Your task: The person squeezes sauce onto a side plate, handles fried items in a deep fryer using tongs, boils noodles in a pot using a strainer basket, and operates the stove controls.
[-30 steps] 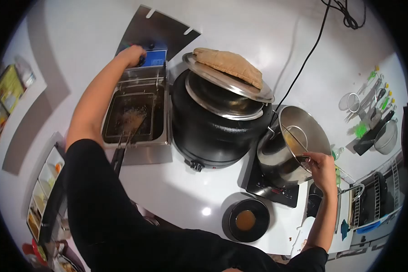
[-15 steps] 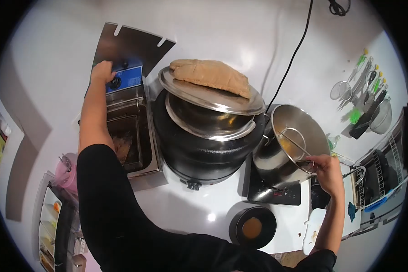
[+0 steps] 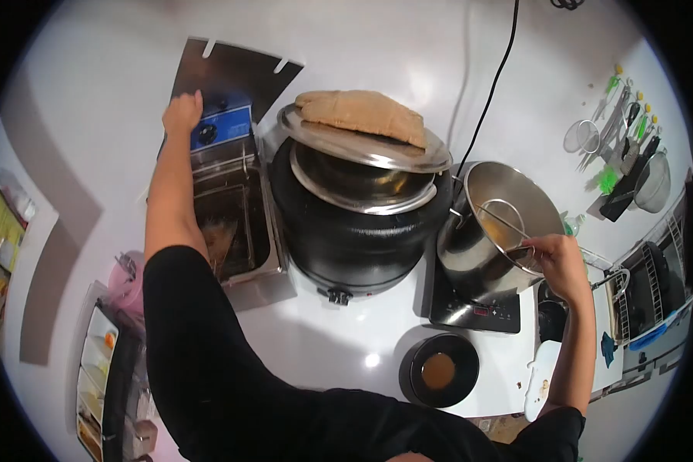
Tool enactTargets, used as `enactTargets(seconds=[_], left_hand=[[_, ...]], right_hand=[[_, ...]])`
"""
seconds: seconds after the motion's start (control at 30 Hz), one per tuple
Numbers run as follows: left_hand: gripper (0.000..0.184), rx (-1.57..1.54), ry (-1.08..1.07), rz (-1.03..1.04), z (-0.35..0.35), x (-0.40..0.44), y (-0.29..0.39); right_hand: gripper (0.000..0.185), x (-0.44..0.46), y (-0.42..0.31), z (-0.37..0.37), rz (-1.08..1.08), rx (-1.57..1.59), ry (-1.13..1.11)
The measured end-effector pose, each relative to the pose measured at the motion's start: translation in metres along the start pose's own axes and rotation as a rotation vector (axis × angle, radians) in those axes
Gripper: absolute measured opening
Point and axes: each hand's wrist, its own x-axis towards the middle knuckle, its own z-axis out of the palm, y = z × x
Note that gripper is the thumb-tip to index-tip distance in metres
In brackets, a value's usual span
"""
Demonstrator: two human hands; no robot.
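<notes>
My left hand (image 3: 182, 114) is at the blue control panel (image 3: 231, 125) of a fryer, beside its black knob (image 3: 208, 134). Its fingers are curled with one digit raised, and whatever they grip, if anything, is hidden. In the fryer's dark tank (image 3: 242, 204), pale pieces of food lie in liquid. My right hand (image 3: 562, 262) is closed round the thin handle of a metal ladle (image 3: 508, 218), at the rim of a tall steel pot (image 3: 473, 266). Yellowish liquid shows inside. The pot stands on a black induction cooker (image 3: 473, 312).
Between fryer and pot stands a black soup warmer (image 3: 354, 250), its lid (image 3: 396, 158) ajar under a brown oven mitt (image 3: 362, 115). A black bowl (image 3: 463, 385) holds brown liquid. Utensils (image 3: 631, 146) hang at right. A black cord (image 3: 494, 88) runs down behind the pot.
My left hand has moved up from the knob toward the panel's top edge. My right hand stays at the pot with the ladle. The whole view has shifted slightly.
</notes>
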Motion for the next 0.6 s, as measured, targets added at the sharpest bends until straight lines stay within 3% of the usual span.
enactTargets(seconds=[0.07, 0.13, 0.17, 0.23, 0.33, 0.43, 0.5, 0.53, 0.6], left_hand=[[0.045, -0.017, 0.017, -0.033, -0.028, -0.009, -0.008], [0.033, -0.008, -0.117, 0.182, -0.049, -0.014, -0.012], [0.033, -0.001, -0.106, 0.184, -0.038, -0.01, -0.023], [0.028, -0.053, -0.165, 0.647, 0.016, 0.007, -0.046], [0.039, -0.198, -0.201, 0.684, 0.057, -0.004, -0.04], [0.042, -0.011, -0.287, 0.574, 0.075, 0.001, -0.024], [0.041, 0.043, -0.389, 0.242, 0.064, 0.004, -0.013], [0.035, 0.034, -0.297, 0.267, 0.058, -0.004, -0.01], [0.029, -0.09, -0.045, 0.129, 0.058, -0.021, -0.002]], right_hand=[[0.03, 0.002, -0.003, -0.001, 0.028, 0.056, -0.016], [0.03, 0.001, -0.002, 0.0, 0.017, 0.066, -0.009], [0.03, 0.001, -0.001, 0.001, 0.022, 0.063, 0.005], [0.03, -0.002, 0.001, 0.001, 0.016, 0.078, 0.027], [0.029, -0.005, -0.002, -0.001, 0.053, 0.078, 0.025], [0.029, -0.01, 0.0, -0.004, 0.092, 0.061, 0.016], [0.029, -0.013, 0.003, -0.005, 0.094, 0.053, 0.02], [0.029, -0.014, 0.006, -0.006, 0.094, 0.053, 0.02], [0.027, -0.018, 0.01, -0.006, 0.073, 0.061, 0.057]])
